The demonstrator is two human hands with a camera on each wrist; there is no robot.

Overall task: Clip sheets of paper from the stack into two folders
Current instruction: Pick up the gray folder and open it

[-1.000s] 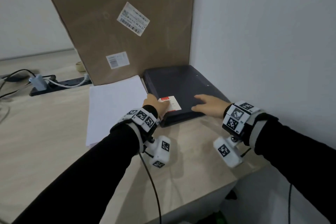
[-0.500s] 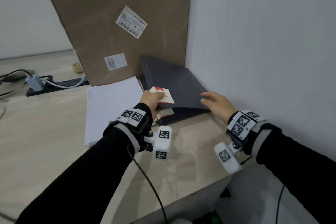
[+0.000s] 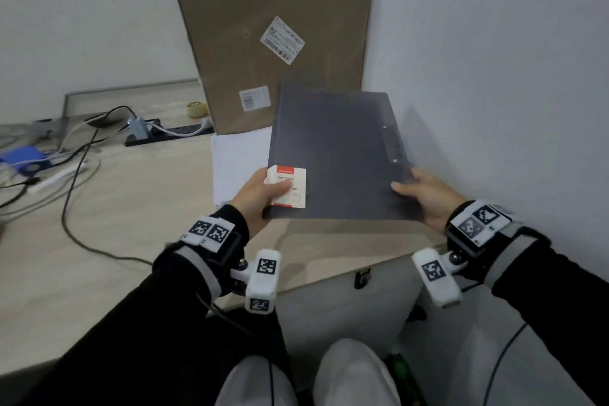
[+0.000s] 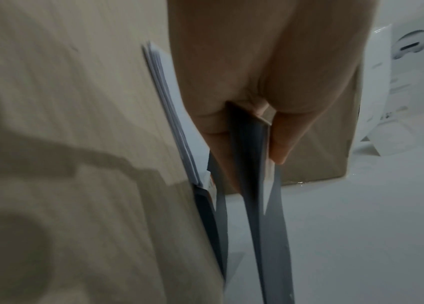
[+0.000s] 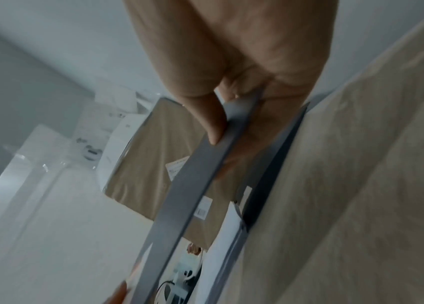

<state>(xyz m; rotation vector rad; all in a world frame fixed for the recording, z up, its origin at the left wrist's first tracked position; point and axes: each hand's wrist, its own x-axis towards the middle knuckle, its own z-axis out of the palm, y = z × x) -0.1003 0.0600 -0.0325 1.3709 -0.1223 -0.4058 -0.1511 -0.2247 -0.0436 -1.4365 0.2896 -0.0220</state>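
Note:
I hold a dark grey folder (image 3: 336, 155) above the table, tilted up at its far end. My left hand (image 3: 273, 191) grips its near left corner, thumb on the white and red label (image 3: 291, 188). My right hand (image 3: 418, 194) pinches its near right edge. In the left wrist view the thumb and fingers clamp the folder (image 4: 252, 148); in the right wrist view the thumb lies on top of the folder (image 5: 187, 195). A second grey folder (image 4: 215, 216) (image 5: 270, 168) lies flat on the table underneath. The white paper stack (image 3: 240, 165) (image 4: 169, 102) lies just left of it.
A tall cardboard box (image 3: 276, 26) leans at the back, behind the paper. A white wall (image 3: 494, 76) runs close along the right. A power strip (image 3: 164, 137), cables, a blue object (image 3: 23, 156) and a tape roll (image 3: 196, 108) lie at the far left. The table edge (image 3: 329, 277) is near me.
The top folder has come up off the one beneath it and toward me, both hands now gripping its near edge. Earlier the right hand lay flat on it.

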